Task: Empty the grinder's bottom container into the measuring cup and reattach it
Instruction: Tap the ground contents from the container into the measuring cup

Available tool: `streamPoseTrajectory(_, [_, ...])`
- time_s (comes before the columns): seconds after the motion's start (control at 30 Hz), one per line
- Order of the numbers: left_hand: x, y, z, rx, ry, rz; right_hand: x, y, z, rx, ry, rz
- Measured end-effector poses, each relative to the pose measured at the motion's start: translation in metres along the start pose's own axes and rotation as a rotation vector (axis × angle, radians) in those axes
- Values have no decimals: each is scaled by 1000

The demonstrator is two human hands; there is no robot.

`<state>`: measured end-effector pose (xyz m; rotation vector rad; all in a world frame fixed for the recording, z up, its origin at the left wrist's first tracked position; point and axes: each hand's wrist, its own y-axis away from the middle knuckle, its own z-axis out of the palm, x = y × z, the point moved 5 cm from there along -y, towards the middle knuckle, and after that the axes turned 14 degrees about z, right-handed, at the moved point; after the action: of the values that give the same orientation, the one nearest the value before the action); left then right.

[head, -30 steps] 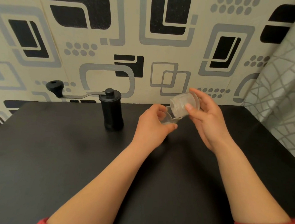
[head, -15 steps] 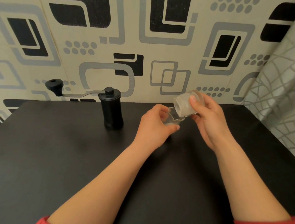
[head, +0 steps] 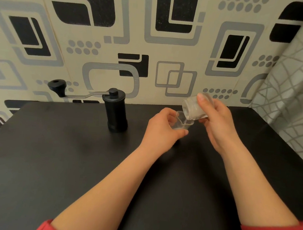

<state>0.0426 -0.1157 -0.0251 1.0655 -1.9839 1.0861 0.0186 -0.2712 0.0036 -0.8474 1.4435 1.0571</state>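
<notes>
Bottom container [head: 192, 110]: right of centre in the frame, lifted off the table and tipped mouth-down to the left, its open rim just above the measuring cup.
Measuring cup [head: 181, 124]: small and clear, directly under the container's mouth, with something pale lying at its bottom.
Right hand [head: 218, 125]: curled round the container's wall, thumb on the upper side and fingers beneath.
Left hand [head: 161, 132]: fingers and thumb curled round the cup's left side, steadying it on the table [head: 52, 161].
Grinder [head: 115, 110]: black body upright left of centre, well apart from both hands, its crank reaching left to a black knob [head: 57, 86].
Handling, container: likely light, rigid and smooth, possibly glass and so breakable. A grip round the mid-wall suits it, leaving the threaded mouth free for screwing back on.
Handling, cup: probably very light and easy to tip, so it needs holding while filled.
Count: one container, one cup, one grinder body, two hands.
</notes>
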Motion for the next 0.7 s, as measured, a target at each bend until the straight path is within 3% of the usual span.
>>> streamPoseTrajectory(0.7, [2,3,8,-45,37,-5,1,-1,-7,122,101,-30])
